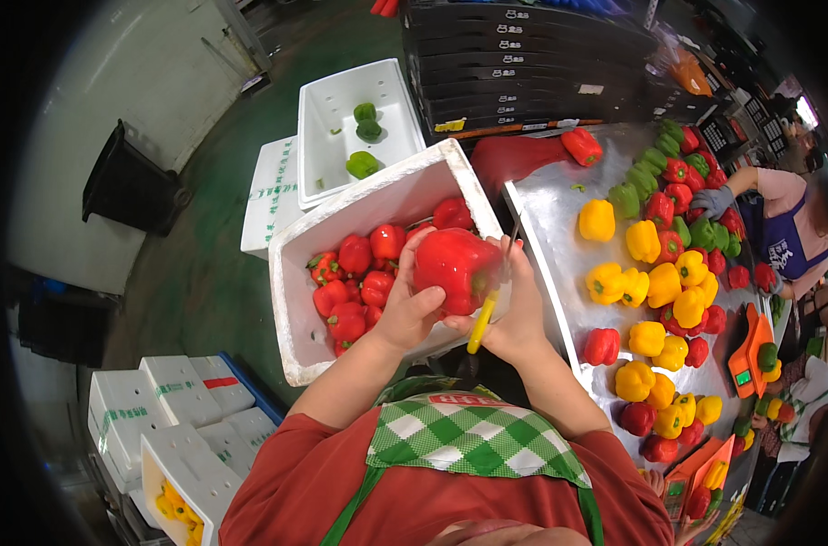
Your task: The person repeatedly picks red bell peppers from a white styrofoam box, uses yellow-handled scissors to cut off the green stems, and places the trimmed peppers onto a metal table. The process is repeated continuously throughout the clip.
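Observation:
A large red bell pepper (452, 266) is held up in front of me, over the edge of a white foam box (289, 318). My left hand (406, 314) grips it from the left, thumb across its near side. On its right side, my right hand (523, 314) is closed around a cutting tool with a yellow handle (483, 322) and a thin pointed metal blade; whether knife or scissors I cannot tell. The blade stands beside the pepper's stem end, which is partly hidden. Several red bell peppers (375, 288) lie inside the foam box below my hands.
At right, a metal table (559, 273) bears yellow bell peppers (605, 283), red and green ones, and orange scales (751, 353). A co-worker's gloved hand (712, 202) reaches among them. Ahead are another foam box (314, 118) with green peppers and stacked black crates (550, 64).

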Available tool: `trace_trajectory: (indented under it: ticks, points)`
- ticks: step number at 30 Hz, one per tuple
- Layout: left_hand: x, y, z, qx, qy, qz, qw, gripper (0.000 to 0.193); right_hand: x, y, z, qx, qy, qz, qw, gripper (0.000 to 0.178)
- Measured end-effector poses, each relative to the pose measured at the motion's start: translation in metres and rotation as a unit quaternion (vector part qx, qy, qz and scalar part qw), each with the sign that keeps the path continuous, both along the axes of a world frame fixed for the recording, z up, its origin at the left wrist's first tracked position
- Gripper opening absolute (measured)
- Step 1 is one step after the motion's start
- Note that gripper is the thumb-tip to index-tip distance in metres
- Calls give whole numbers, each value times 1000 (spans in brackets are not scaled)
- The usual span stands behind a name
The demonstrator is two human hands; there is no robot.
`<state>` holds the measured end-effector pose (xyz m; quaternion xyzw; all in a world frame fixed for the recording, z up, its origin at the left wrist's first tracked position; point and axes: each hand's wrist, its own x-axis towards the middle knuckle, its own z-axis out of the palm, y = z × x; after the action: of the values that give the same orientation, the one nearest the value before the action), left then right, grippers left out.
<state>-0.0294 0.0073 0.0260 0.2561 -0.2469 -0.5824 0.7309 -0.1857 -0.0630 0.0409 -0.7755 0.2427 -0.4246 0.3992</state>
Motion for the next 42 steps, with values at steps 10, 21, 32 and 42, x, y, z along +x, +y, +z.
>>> trace_trajectory:
  ticks: [10, 21, 32, 42]
  points:
    - [50, -34, 0, -20, -575, 287, 766, 29, -37, -20, -8, 362, -195, -3, 911, 95]
    - [-6, -81, 34, -125, -751, 19, 648, 32, -117, -30, -19, 306, -197, -185, 913, 95]
    - [140, -37, -133, 182, -773, 113, 598, 21, -371, -60, -56, -122, 189, -702, 676, 74]
    - [154, -26, -205, 266, -806, 22, 529, 61, -329, -80, -91, -30, -24, -604, 796, 63]
